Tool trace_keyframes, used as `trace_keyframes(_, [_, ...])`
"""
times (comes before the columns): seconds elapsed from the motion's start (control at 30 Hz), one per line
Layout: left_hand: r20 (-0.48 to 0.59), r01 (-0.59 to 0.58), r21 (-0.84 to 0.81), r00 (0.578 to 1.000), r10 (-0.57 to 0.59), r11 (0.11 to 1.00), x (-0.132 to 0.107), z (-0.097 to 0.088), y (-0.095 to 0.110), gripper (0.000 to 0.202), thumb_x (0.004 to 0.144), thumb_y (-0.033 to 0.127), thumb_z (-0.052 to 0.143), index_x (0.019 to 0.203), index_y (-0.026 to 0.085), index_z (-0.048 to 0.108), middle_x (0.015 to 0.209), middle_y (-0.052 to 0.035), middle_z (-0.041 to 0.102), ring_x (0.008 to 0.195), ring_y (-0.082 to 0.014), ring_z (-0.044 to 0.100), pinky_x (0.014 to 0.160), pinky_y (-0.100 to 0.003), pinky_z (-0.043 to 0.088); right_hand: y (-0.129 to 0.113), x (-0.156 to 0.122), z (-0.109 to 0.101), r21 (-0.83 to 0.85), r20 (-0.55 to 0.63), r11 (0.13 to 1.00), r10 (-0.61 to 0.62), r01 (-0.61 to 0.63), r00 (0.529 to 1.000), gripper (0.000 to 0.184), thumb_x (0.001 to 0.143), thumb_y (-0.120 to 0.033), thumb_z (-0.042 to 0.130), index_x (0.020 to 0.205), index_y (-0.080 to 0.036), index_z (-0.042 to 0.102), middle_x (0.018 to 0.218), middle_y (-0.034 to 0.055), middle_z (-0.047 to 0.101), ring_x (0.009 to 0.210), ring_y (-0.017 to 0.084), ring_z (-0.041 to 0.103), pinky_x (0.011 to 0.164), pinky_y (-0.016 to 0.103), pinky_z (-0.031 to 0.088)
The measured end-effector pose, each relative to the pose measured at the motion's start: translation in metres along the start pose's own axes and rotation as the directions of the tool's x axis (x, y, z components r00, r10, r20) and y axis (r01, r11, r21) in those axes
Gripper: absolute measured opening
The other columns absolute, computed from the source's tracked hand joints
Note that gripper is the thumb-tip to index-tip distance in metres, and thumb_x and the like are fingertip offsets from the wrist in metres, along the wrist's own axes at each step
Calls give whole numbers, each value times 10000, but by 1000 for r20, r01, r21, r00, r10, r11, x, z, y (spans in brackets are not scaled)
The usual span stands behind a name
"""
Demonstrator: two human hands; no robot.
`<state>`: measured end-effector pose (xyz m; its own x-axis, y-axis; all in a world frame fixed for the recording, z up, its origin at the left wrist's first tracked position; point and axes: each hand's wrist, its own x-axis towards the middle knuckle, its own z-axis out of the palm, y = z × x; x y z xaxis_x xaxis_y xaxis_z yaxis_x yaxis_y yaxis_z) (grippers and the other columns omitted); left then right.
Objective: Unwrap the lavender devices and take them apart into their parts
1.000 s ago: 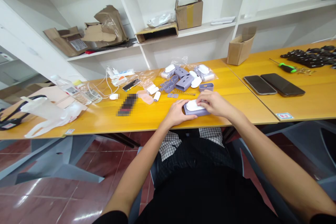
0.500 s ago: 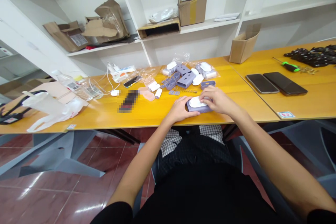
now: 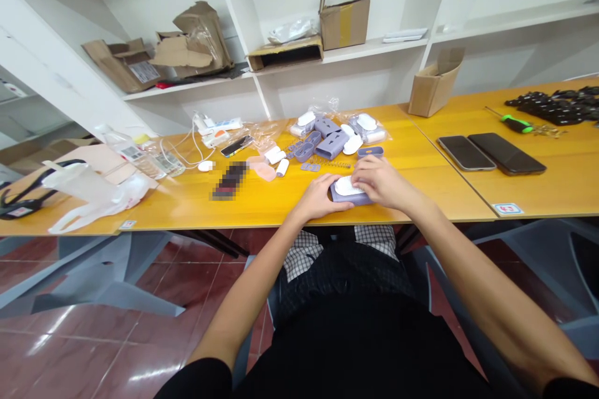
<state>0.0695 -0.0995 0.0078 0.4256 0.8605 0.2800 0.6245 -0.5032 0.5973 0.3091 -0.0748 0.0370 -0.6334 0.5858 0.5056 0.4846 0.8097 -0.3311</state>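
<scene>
Item: lilac shell [image 3: 350,199], top partly hidden under your right hand [image 3: 381,182]. Item: blurred black object [image 3: 229,180], pixelated, unidentifiable. Item: black parts [image 3: 552,106], cut off by the right edge, too small to tell.

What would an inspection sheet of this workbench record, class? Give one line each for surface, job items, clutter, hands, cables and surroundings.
Surface: yellow wood-grain table, crowded.
Job items: lavender plastic housing holding a white oval piece.
Clutter: loose lavender parts, a spring, plastic bags.
Hands: left hand holds the housing; right hand holds the white oval piece.
Cables: white cable, loose on the table.
Surroundings: cardboard boxes on white shelves; red tiled floor.
</scene>
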Motion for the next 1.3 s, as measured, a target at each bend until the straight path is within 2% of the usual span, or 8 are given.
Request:
trace_keyframes(0.27, [-10, 16, 17, 1000, -16, 1000, -1, -3, 5, 703, 745, 581, 906, 1300, 209, 688, 1199, -102, 688, 1130, -338, 662, 1025, -511, 549, -7, 1, 0, -64, -15, 998, -19, 18, 1000, 169, 996, -211, 599, 912, -259, 738, 1032, 83, 765, 1229, 364, 571, 1002, 561, 400])
trace_keyframes(0.53, [-16, 11, 18, 1000, -10, 1000, -1, -2, 4, 706, 756, 584, 898, 1308, 199, 686, 1213, -109, 690, 1133, -332, 664, 1036, -494, 541, -3, 0, 3, -52, -30, 999, -10, 9, 1000, 159, 1000, -197, 584, 905, -239, 705, 1029, 88, 750, 1161, 340, 597, 986, 517, 417])
trace_keyframes(0.7, [-16, 11, 28, 1000, -11, 1000, -2, -1, 3, 716, 765, 573, 898, 1338, 208, 671, 1289, -117, 685, 1219, -347, 643, 1104, -515, 508, -2, 0, 2, 7, 14, 999, 35, -36, 999, 141, 996, -208, 577, 902, -234, 679, 999, 84, 730, 1019, 302, 629, 910, 461, 445])
trace_keyframes(0.8, [-10, 15, 30, 1000, -14, 999, -1, -1, 4, 715, 756, 572, 903, 1332, 215, 676, 1274, -111, 688, 1199, -345, 654, 1084, -512, 523, -2, 0, 1, -19, 30, 999, 40, -39, 999, 144, 996, -211, 571, 893, -228, 670, 996, 87, 735, 1037, 308, 639, 914, 463, 422])
trace_keyframes(0.93, [-6, 28, 37, 1000, -28, 999, 0, -2, 5, 695, 748, 591, 900, 1289, 203, 697, 1197, -105, 696, 1124, -336, 671, 1022, -503, 552, -1, -1, 4, -43, -10, 998, 44, -45, 999, 161, 992, -194, 557, 878, -223, 668, 994, 84, 757, 1070, 318, 655, 932, 483, 379])
trace_keyframes(1.07, [-20, 5, 29, 1000, -4, 1000, -2, -3, 4, 686, 765, 593, 887, 1288, 191, 698, 1171, -105, 693, 1084, -320, 672, 992, -489, 557, -2, -1, 7, -21, -36, 1000, -1, 1, 999, 186, 992, -191, 542, 868, -227, 676, 985, 83, 763, 1107, 320, 652, 962, 496, 359])
trace_keyframes(1.2, [-21, -21, 10, 1000, 21, 1000, -5, -5, 6, 671, 765, 582, 890, 1270, 181, 709, 1133, -99, 693, 1048, -307, 672, 963, -471, 560, -5, -2, 9, -11, -58, 1000, -16, 16, 998, 198, 999, -187, 527, 871, -219, 675, 1030, 97, 760, 1071, 303, 652, 943, 482, 372])
trace_keyframes(1.3, [-30, 15, -1, 999, -15, 1000, -4, -5, 7, 630, 773, 569, 887, 1248, 192, 714, 1133, -92, 698, 1051, -305, 670, 960, -469, 565, -3, -3, 10, -23, -93, 1000, -7, 5, 996, 202, 1010, -216, 540, 861, -221, 677, 985, 90, 755, 1019, 295, 644, 925, 475, 386])
